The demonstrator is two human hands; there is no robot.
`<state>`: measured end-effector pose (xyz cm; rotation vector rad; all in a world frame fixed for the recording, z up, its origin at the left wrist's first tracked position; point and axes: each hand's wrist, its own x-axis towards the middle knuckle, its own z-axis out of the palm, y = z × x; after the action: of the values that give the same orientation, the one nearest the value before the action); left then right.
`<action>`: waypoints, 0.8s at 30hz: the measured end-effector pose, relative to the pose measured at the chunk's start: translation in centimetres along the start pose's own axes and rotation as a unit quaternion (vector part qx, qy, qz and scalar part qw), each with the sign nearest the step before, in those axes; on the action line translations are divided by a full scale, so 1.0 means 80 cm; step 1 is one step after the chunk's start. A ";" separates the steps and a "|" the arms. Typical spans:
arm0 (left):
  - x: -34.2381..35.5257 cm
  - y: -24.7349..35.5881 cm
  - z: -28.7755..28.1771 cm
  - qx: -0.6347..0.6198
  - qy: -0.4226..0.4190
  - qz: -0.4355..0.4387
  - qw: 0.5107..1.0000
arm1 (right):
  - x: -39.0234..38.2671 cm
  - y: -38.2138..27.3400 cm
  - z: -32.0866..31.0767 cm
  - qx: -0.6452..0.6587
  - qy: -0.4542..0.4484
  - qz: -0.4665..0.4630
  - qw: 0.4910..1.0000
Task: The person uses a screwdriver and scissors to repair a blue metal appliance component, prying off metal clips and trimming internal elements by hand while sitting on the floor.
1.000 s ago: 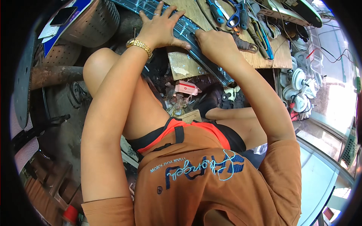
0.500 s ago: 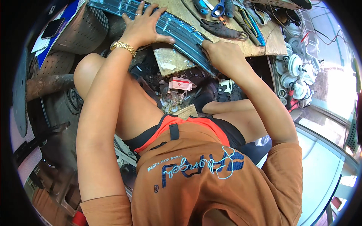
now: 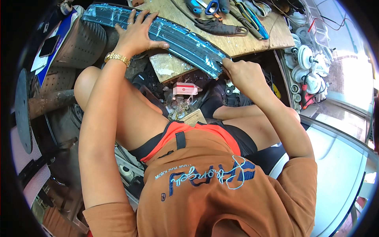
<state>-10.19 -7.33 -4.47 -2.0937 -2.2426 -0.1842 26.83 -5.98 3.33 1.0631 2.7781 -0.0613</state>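
Note:
A long, slightly bowed dark panel (image 3: 185, 43) with ridges and shiny, torn bluish film lies slanting across the edge of the wooden board (image 3: 260, 41). My left hand (image 3: 134, 37), fingers spread and thumb out, presses flat on its middle; a gold watch is on that wrist. At the panel's right end my right hand (image 3: 242, 73) is closed in a fist with the thumb side against the corner. A small dark bit shows at its fingers, but what they hold is hidden.
Scissors (image 3: 212, 7), a cloth-wrapped tool (image 3: 221, 28) and several long-handled tools lie on the board. A phone (image 3: 49, 46) rests on papers over a perforated metal drum (image 3: 81, 49) at left. White pulley-like parts (image 3: 305, 57) hang at right. A small pink-and-white box (image 3: 185, 89) sits below.
The whole view has shifted a little. My right hand has moved outward past the panel's lower right end, which now shows more. My left hand stays spread on the panel.

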 end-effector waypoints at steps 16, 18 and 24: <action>-0.007 0.002 -0.025 -0.039 -0.056 -0.024 0.997 | -0.066 0.145 -0.056 0.128 0.075 0.168 0.974; -0.002 0.007 -0.030 -0.052 -0.073 -0.022 0.996 | -0.009 0.100 -0.063 0.157 0.104 0.135 0.973; 0.001 0.008 -0.026 -0.063 -0.070 -0.025 0.995 | 0.145 -0.046 -0.043 0.105 0.049 0.023 0.993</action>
<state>-9.62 -7.49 -2.39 -2.1768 -2.4252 -0.1932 15.39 -0.79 4.69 1.2088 2.8832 -0.3113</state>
